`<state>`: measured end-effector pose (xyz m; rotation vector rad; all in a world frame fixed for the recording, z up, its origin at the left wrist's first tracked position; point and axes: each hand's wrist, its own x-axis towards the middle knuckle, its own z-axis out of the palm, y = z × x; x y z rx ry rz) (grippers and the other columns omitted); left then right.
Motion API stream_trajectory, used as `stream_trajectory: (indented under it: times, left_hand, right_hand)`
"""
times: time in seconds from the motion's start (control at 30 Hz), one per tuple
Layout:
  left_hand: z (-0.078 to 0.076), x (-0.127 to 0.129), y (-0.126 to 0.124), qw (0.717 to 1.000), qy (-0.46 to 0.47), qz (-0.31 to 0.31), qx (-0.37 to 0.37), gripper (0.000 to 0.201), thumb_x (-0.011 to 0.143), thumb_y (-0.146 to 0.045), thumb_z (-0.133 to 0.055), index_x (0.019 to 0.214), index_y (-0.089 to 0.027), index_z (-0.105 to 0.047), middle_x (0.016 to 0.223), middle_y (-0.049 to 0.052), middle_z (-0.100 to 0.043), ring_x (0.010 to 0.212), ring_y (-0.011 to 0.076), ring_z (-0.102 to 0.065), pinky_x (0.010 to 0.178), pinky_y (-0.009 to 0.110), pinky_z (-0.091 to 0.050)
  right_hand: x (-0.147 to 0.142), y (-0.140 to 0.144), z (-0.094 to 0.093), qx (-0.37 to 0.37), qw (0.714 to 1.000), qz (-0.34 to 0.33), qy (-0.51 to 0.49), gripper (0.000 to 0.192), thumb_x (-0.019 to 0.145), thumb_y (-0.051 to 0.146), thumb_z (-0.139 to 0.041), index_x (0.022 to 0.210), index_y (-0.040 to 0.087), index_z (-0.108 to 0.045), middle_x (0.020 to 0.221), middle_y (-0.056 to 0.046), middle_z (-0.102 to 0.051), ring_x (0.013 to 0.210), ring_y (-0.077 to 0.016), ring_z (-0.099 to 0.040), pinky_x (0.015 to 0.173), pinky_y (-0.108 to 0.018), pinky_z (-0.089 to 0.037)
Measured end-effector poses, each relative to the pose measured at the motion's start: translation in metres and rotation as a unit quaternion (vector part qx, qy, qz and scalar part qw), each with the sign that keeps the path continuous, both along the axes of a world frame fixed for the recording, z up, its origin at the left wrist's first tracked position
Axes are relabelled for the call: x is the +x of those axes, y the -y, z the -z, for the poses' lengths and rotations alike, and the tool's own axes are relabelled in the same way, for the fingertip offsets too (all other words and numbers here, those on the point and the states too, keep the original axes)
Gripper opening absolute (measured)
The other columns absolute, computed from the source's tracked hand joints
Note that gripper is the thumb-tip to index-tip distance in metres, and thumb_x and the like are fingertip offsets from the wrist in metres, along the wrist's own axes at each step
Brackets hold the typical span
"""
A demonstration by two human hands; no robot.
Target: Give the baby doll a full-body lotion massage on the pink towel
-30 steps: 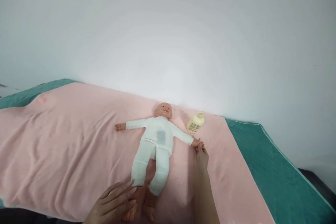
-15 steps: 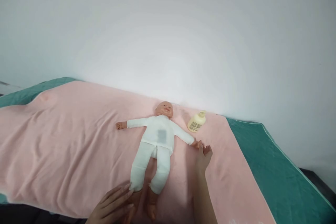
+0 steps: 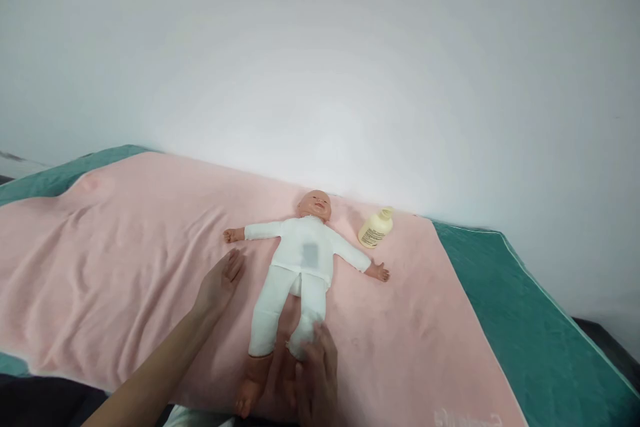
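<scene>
A baby doll (image 3: 305,253) in a white fabric top and trousers lies on its back with its arms spread. My left hand (image 3: 220,283) is beside the doll's hand on the left side, just below it, with fingers stretched and slightly bent; nothing is in them. Over the doll's lower leg on the right side is my right hand (image 3: 320,373), blurred by motion, its fingers apart. It partly hides that foot, and whether it touches the leg I cannot tell. A pale yellow pump bottle (image 3: 376,228) leans or stands near the doll's shoulder on the right.
Under the doll a pink blanket (image 3: 165,227) is spread, wrinkled on the left. Green bedding (image 3: 520,300) shows beyond it on both sides. A white wall (image 3: 320,80) rises directly behind the bed.
My left hand has moved up from the doll's lower leg to near its hand. My right hand has left the doll's other hand and come down to the lower leg.
</scene>
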<state>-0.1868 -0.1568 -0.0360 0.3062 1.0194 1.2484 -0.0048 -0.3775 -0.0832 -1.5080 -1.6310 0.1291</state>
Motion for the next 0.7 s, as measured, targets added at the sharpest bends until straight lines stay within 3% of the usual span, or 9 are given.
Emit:
stream_trajectory:
  times: [0.07, 0.23, 0.33, 0.47, 0.57, 0.7]
  left_hand:
    - [-0.005, 0.013, -0.024, 0.997, 0.023, -0.048, -0.063, 0.015, 0.091, -0.013, -0.049, 0.092, -0.016, -0.064, 0.105, 0.01, -0.065, 0.085, 0.0125, -0.067, 0.082, 0.027, -0.057]
    - [-0.014, 0.036, -0.067, 0.991, -0.006, -0.106, -0.077, 0.007, 0.089, -0.021, -0.055, 0.083, -0.019, -0.056, 0.081, 0.002, -0.059, 0.069, 0.0091, -0.061, 0.068, 0.019, -0.052]
    - [-0.016, 0.042, -0.085, 0.988, -0.03, -0.122, -0.085, 0.017, 0.088, -0.03, -0.057, 0.076, -0.019, -0.053, 0.071, -0.001, -0.055, 0.064, 0.0101, -0.059, 0.063, 0.02, -0.05]
    - [-0.017, 0.041, -0.099, 0.985, -0.055, -0.136, -0.089, 0.025, 0.089, -0.036, -0.055, 0.072, -0.019, -0.051, 0.068, 0.0, -0.053, 0.066, 0.0123, -0.06, 0.063, 0.023, -0.051]
    - [-0.018, 0.039, -0.101, 0.984, -0.07, -0.149, -0.072, 0.023, 0.09, -0.034, -0.055, 0.074, -0.018, -0.054, 0.075, 0.003, -0.058, 0.079, 0.0155, -0.064, 0.07, 0.026, -0.053]
    - [-0.022, 0.043, -0.094, 0.978, -0.103, -0.183, -0.014, 0.016, 0.086, -0.031, -0.063, 0.089, -0.016, -0.062, 0.099, 0.009, -0.065, 0.102, 0.0179, -0.064, 0.086, 0.028, -0.052]
  right_hand:
    - [0.001, 0.011, 0.009, 0.039, 0.997, -0.011, 0.062, 0.044, 0.094, 0.039, -0.045, 0.138, 0.034, -0.046, 0.146, -0.005, -0.043, 0.131, -0.0318, -0.045, 0.093, -0.05, -0.055]
    - [0.011, 0.023, 0.033, 0.101, 0.97, -0.035, 0.219, 0.059, 0.088, 0.064, -0.045, 0.14, 0.035, -0.046, 0.135, -0.005, -0.056, 0.122, -0.0292, -0.055, 0.086, -0.042, -0.06]
    - [0.01, 0.024, 0.049, 0.101, 0.969, 0.0, 0.225, 0.053, 0.093, 0.05, -0.047, 0.143, 0.036, -0.04, 0.134, -0.004, -0.056, 0.125, -0.028, -0.052, 0.088, -0.042, -0.059]
    - [0.004, 0.025, 0.06, 0.084, 0.979, 0.009, 0.185, 0.049, 0.094, 0.036, -0.048, 0.143, 0.036, -0.04, 0.146, -0.005, -0.042, 0.133, -0.0307, -0.041, 0.092, -0.048, -0.056]
    - [0.006, 0.024, 0.049, 0.095, 0.983, -0.022, 0.158, 0.05, 0.095, 0.034, -0.045, 0.144, 0.031, -0.038, 0.148, -0.005, -0.037, 0.135, -0.0291, -0.038, 0.089, -0.044, -0.058]
    - [0.019, 0.018, 0.004, 0.045, 0.982, -0.109, 0.145, 0.054, 0.094, 0.025, -0.047, 0.147, 0.026, -0.033, 0.145, -0.006, -0.042, 0.136, -0.0282, -0.034, 0.098, -0.044, -0.051]
